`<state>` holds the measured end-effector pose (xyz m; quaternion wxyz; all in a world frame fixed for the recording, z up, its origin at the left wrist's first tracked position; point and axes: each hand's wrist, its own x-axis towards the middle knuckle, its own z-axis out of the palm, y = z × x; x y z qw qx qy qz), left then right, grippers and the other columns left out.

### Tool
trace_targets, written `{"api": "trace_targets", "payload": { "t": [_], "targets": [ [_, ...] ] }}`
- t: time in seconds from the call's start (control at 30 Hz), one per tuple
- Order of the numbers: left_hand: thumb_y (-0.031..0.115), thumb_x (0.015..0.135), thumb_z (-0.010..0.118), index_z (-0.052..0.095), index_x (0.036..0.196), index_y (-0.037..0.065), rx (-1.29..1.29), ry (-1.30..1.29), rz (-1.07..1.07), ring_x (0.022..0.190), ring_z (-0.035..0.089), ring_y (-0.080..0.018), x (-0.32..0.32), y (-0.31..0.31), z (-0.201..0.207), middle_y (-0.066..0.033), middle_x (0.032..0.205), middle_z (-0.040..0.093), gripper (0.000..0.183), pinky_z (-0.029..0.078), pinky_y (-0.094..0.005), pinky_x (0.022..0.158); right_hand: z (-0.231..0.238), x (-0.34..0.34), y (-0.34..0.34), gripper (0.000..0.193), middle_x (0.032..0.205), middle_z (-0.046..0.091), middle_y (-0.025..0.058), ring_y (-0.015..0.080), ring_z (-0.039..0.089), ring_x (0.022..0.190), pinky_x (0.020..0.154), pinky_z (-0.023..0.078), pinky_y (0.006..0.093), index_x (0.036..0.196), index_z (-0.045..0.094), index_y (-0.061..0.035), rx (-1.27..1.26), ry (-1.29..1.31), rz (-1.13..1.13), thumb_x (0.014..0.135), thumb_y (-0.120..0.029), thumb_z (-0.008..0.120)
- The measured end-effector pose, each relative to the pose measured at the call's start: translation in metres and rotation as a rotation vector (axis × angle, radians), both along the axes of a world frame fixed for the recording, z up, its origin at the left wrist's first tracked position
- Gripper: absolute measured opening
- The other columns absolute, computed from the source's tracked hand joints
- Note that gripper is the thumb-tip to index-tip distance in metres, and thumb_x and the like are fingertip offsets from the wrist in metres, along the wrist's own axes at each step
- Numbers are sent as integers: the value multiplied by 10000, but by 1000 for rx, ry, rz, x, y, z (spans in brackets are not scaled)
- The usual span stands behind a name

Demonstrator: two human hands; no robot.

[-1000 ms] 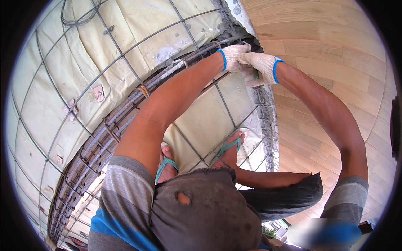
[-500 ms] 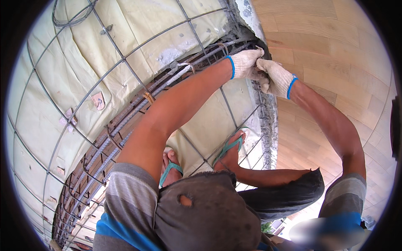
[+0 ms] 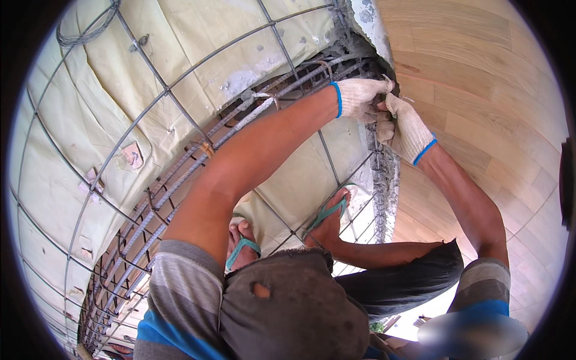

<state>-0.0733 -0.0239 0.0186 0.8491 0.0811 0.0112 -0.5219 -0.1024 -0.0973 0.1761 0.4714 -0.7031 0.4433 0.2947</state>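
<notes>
White knit gloves with blue cuffs cover both my hands, which meet near the far end of a steel rebar cage (image 3: pixel 273 107). My left hand (image 3: pixel 360 99) reaches over the bars with its fingers closed. Close against it on the right, my right hand (image 3: pixel 408 125) is closed too, thumb and fingers pinched together. Whatever lies between the fingertips is hidden or too small to name. Just beyond them is the broken concrete edge (image 3: pixel 363 45) where the bars end.
Cream plastic sheeting (image 3: pixel 198 36) lies under a grid of thin steel bars (image 3: pixel 167 90). A coil of wire (image 3: pixel 87 37) rests at the far left. Wood-look floor tiles (image 3: pixel 456 78) spread to the right. My feet in green flip-flops (image 3: pixel 243 246) stand on the sheeting between bars.
Both hands have shifted slightly right in the picture, and the right hand has moved a little lower. They stay close together with fingers closed.
</notes>
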Motion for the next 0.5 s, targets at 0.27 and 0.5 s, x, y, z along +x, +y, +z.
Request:
{"api": "trace_targets", "payload": {
  "t": [0.27,0.5],
  "targets": [
    [428,1057,587,659,1126,117,163,-51,76,985,618,-269,-8,14,5,-77,1016,656,326,509,-526,984,-2,-7,20,251,815,437,-43,61,382,603,507,314,218,1047,523,-156,-56,-10,99,1089,-402,540],
    [402,1070,539,666,1209,15,571,-360,116,969,657,-278,16,34,43,-141,1095,653,430,620,-445,759,-6,-20,-17,206,826,475,-43,64,398,593,495,328,237,1052,524,-189,306,-157,-215,1155,-354,457]
  ]
}}
